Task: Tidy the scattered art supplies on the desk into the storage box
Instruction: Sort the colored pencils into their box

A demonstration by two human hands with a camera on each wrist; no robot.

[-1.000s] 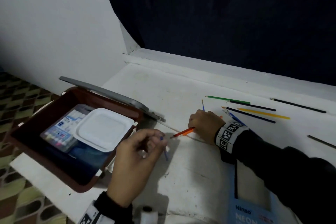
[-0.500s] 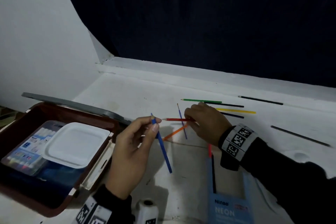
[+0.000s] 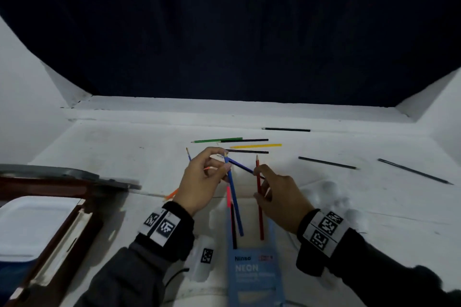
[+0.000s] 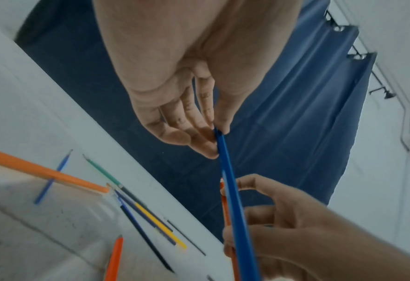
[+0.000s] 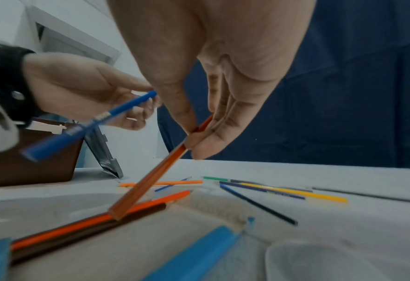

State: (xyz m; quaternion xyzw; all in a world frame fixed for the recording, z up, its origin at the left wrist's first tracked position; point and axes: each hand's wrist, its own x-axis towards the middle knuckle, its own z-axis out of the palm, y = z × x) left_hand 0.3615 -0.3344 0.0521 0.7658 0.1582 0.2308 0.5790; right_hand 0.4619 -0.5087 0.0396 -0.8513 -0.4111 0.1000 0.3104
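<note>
You are feeding pencils into the light-blue cardboard pencil sleeve [image 3: 253, 271] lying on the white surface [image 3: 124, 147] in front of you — a step, as I judge it, toward getting the loose set ready for the brown storage box [image 3: 57, 234] at your left. Your left hand [image 3: 199, 182] is pinching the long blue coloured pencil [image 3: 234, 202] near its upper end between thumb and fingertips [image 4: 206, 150], the shaft slanting down toward the sleeve's open mouth. Your right hand [image 3: 277, 197] is pinching the red-orange coloured pencil [image 3: 259, 207] the same way, fingers curled round it high on the shaft, its blunt end resting on or just above the two pencils already lying half inside the sleeve.

To do this well, I would suggest lowering each pencil until it is nearly flat with the sleeve before sliding; at the steep angle you are holding now, the ends are likely to catch on the cardboard lip or on the pencils inside. One at a time is probably safer, since the two shafts are close together and may knock each other.

Both wrists are raised off the surface, palms facing down and inward. Still loose farther back are the green wooden pencil [image 3: 217, 140], the yellow wooden pencil [image 3: 255, 146] and several dark ones — all well apart from the box.
</note>
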